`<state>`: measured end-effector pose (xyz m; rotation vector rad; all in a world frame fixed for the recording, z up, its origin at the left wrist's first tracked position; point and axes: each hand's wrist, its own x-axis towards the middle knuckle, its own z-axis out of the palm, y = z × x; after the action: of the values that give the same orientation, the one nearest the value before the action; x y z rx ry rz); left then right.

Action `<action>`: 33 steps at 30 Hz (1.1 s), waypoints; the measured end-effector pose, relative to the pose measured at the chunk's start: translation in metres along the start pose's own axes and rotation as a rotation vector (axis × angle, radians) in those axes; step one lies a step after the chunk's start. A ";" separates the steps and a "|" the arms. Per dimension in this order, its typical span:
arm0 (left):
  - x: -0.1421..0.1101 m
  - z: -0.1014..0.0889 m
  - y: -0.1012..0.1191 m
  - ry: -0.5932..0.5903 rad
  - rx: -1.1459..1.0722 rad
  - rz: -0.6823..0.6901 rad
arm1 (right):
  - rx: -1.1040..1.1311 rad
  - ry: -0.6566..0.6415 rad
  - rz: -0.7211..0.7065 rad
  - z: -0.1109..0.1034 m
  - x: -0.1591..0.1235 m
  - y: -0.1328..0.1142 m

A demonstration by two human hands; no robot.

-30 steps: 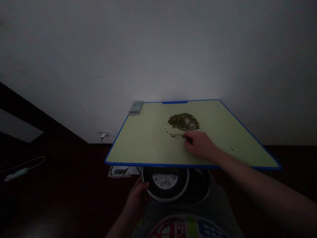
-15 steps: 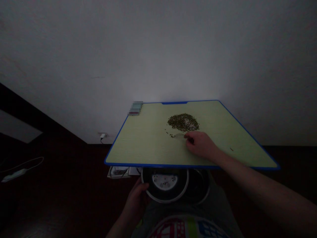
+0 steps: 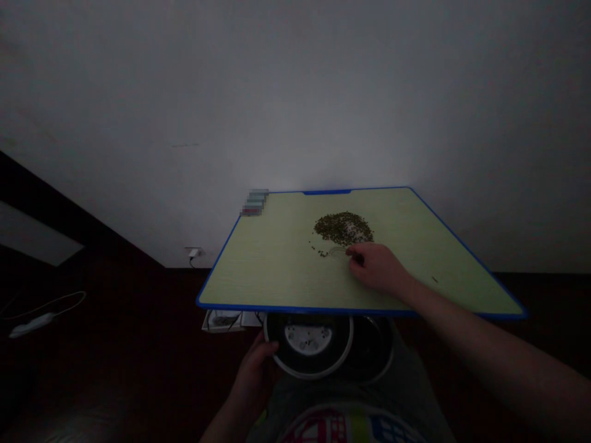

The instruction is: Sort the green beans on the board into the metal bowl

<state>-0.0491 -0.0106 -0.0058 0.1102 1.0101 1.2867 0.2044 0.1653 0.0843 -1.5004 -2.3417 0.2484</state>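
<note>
Pinching narrow, rt fingers (image 3: 354,255) hold something small, can't tell what; beans (image 3: 343,229) lie just up-left of them; lt hand (image 3: 253,369) grips bowl (image 3: 308,374) rim, lower ctr.

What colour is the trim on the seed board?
Bright blue trim, clearest in the head view.

Blue-edged tabletop (image 3: 277,277) bears a heap of seeds (image 3: 343,228).
</note>
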 end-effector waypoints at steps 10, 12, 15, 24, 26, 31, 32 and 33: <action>0.000 -0.002 -0.002 -0.006 -0.007 0.007 | 0.004 0.028 0.022 -0.002 0.004 0.000; 0.001 -0.003 -0.002 -0.014 -0.014 0.011 | 0.015 0.041 0.005 -0.002 0.003 -0.002; 0.002 -0.004 -0.003 -0.017 -0.014 0.008 | 0.016 0.031 -0.028 -0.003 -0.001 -0.005; 0.000 -0.004 -0.002 -0.014 -0.007 -0.002 | -0.015 0.014 0.027 0.000 0.004 -0.001; 0.001 -0.007 -0.003 -0.026 -0.013 -0.001 | -0.017 0.019 0.024 0.001 0.005 0.000; 0.002 -0.007 -0.002 -0.001 0.001 -0.004 | -0.002 0.022 -0.006 0.000 0.007 0.002; 0.002 -0.007 -0.002 0.006 0.004 -0.003 | 0.000 0.018 -0.011 0.000 0.007 0.002; 0.001 -0.006 -0.002 0.013 0.006 -0.001 | 0.002 0.014 -0.015 -0.001 0.007 0.003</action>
<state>-0.0519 -0.0127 -0.0110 0.1061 1.0251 1.2854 0.2045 0.1725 0.0852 -1.4785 -2.3395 0.2357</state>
